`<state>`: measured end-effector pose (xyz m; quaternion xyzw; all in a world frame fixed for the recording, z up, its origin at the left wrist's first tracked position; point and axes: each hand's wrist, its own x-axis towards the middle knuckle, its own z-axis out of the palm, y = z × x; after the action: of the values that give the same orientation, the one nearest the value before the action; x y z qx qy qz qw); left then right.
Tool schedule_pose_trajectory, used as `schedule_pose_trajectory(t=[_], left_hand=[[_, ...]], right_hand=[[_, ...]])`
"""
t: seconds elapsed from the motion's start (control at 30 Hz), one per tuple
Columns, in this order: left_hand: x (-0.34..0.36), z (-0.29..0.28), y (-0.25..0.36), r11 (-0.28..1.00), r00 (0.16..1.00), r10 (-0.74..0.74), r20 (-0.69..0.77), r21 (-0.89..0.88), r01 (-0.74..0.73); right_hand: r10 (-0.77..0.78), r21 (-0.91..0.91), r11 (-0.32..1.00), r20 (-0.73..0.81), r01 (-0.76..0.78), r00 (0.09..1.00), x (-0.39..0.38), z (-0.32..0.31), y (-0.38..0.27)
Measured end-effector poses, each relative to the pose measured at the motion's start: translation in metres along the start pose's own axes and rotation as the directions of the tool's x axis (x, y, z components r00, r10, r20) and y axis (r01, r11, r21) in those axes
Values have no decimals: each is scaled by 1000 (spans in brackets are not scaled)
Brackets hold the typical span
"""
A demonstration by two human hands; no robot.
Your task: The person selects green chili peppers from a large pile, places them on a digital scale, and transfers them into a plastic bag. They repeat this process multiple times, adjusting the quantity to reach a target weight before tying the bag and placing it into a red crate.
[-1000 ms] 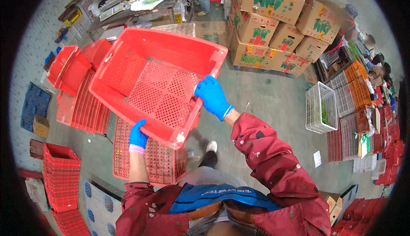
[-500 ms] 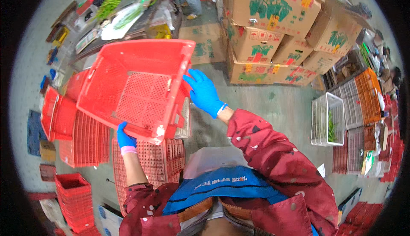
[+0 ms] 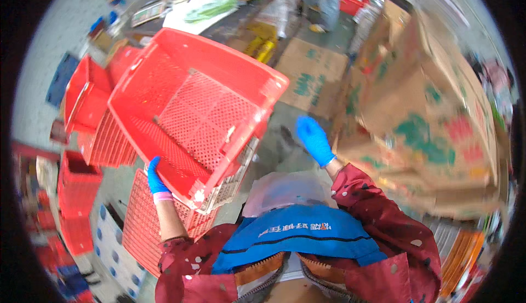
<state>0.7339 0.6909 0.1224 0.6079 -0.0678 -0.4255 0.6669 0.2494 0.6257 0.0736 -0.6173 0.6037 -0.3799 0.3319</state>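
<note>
A large red plastic crate [image 3: 207, 111] with a perforated floor is tilted with its inside facing me. My left hand [image 3: 157, 182], in a blue glove, is closed on its near left rim. Under the crate's near right side shows a white crate [image 3: 233, 182], above a pink-red slatted crate [image 3: 145, 221]; whether the red crate rests on them I cannot tell. My right hand [image 3: 316, 140], also blue-gloved, is off the crate to its right, fingers stretched out and holding nothing.
Big cardboard boxes [image 3: 422, 133] stand close on my right. Stacks of red crates [image 3: 79, 188] fill the left. Beyond the crate is a table [image 3: 224, 34] with green vegetables. A flat piece of cardboard [image 3: 312, 75] lies on the floor; another person's legs [image 3: 329, 7] show behind it.
My view has swung to the right, bringing the boxes closer. My right hand has come away from the crate's right rim. The left hand still grips it.
</note>
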Motion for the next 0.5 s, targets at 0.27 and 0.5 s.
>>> schedule_pose_trajectory(t=[0.27,0.5], left_hand=[[-6,9,1,998,999,-7,-51,-69,4],[8,47,-6,984,992,-34,-121,-177,12]], right_hand=[[-558,147,828,118,542,821,232,57,-126],[-722,248,670,437,700,536,320,91,-107]])
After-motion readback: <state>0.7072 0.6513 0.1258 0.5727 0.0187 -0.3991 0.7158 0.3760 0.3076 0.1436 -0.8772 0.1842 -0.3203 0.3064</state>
